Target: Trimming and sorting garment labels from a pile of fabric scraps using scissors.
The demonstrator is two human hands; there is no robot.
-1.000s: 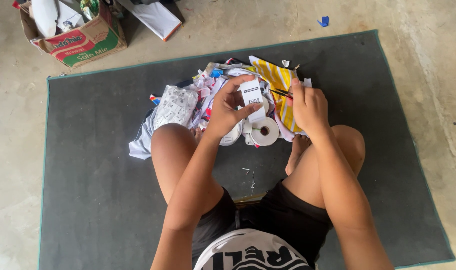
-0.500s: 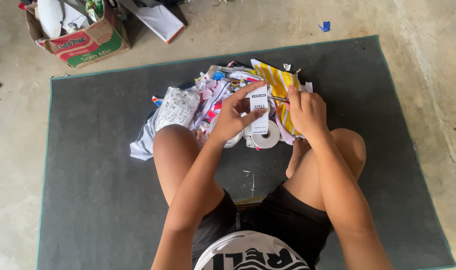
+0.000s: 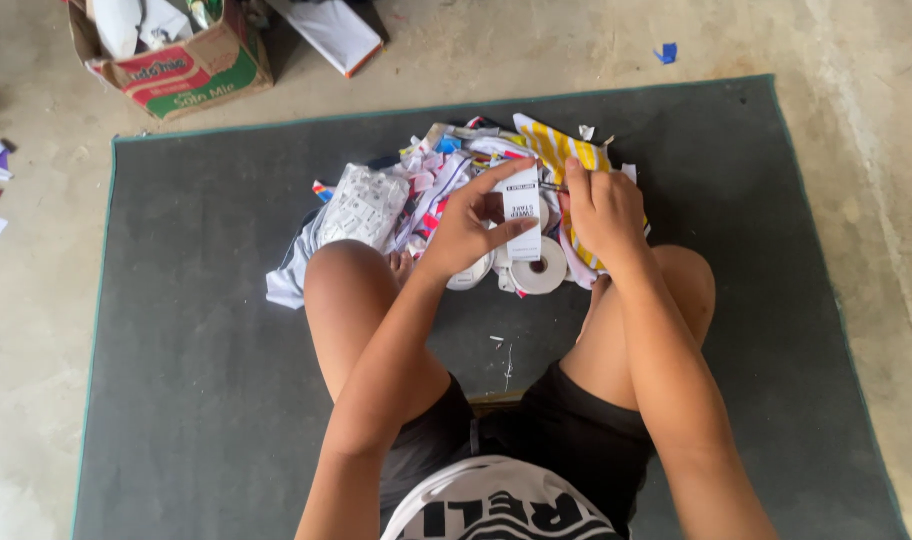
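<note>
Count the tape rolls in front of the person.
2. One white tape roll lies on the mat below the held paper strip; a second roll sits partly behind the left hand. The scrap pile may hide more.

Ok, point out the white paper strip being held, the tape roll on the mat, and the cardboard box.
white paper strip [image 3: 523, 215], head view, middle of the strip.
tape roll [image 3: 542, 270], head view, its flat white side.
cardboard box [image 3: 191, 72], head view, its front wall.

I see a white printed paper strip [image 3: 523, 215], yellow-and-white striped sheet [image 3: 561, 152] at 1 o'clock, dark grey mat [image 3: 176, 330], red-green-brown cardboard box [image 3: 191, 70] at 11.
</note>
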